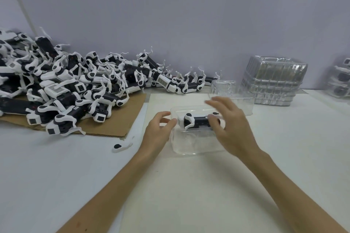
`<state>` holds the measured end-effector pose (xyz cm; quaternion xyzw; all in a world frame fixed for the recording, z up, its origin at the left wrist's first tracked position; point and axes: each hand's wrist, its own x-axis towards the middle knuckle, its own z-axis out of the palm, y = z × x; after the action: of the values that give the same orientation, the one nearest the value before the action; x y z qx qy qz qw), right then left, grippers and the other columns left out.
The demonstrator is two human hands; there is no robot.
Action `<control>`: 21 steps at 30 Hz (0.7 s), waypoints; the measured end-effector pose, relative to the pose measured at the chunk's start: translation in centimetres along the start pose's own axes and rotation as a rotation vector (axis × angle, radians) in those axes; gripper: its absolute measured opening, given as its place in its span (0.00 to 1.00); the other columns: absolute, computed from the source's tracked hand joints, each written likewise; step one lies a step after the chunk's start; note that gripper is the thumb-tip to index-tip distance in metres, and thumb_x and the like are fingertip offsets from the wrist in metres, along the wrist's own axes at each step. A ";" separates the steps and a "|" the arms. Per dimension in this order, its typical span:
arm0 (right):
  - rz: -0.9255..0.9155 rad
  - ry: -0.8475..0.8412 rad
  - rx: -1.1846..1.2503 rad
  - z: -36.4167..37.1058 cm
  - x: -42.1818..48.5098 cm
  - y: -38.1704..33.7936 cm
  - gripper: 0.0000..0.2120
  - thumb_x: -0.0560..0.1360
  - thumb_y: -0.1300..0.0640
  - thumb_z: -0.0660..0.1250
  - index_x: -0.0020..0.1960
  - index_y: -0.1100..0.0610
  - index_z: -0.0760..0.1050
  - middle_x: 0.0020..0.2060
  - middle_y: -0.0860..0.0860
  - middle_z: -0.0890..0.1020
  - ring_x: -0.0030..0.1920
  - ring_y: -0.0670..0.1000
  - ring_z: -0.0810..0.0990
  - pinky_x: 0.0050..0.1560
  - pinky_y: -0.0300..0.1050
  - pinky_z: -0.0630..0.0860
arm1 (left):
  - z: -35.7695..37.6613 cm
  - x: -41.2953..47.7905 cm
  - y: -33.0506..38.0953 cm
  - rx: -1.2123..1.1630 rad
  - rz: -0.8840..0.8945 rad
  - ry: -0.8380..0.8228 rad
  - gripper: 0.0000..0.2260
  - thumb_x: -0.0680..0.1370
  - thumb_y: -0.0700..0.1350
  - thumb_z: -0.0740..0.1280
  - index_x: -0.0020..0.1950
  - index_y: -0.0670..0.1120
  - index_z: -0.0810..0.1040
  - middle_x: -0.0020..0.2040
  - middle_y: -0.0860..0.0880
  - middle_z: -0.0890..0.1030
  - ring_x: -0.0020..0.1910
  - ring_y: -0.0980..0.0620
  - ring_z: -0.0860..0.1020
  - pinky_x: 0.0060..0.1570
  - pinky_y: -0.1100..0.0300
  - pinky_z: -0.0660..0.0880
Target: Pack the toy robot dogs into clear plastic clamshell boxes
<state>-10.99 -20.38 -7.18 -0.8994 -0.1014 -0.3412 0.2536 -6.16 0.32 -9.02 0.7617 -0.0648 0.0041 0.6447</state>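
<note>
Left hand (161, 128): fingers loosely curled at left rim of box (197, 145); cannot tell if it grips. Right hand (231, 125): fingers spread, blurred, over rear of dog (197, 120), nothing gripped. Dog lies inside the open box on table (189, 185). Beyond: loose leg (121, 146), cardboard (123, 119), pile of dogs (75, 85) at left; stack of boxes (274, 81) at right.

Nothing legible here tbh. A few toy robot dogs (75, 85) piled on the cardboard sheet (121, 119) carry barcode-style stickers (162, 81), all way too blurry to read.
</note>
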 end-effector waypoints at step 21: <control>0.222 -0.042 0.345 1.3 1.8 -6.7 0.18 0.80 0.54 0.64 0.70 0.52 0.76 0.68 0.45 0.78 0.67 0.39 0.73 0.67 0.30 0.64 | 1.5 0.1 -0.9 -0.231 -0.086 -0.071 0.13 0.85 0.47 0.57 0.67 0.50 0.75 0.58 0.50 0.83 0.53 0.50 0.84 0.56 0.53 0.79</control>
<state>-11.33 -13.97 -4.21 -0.8553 -0.0638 -0.2698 0.4378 -6.10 -1.04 -10.12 0.6841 -0.0551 -0.0580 0.7250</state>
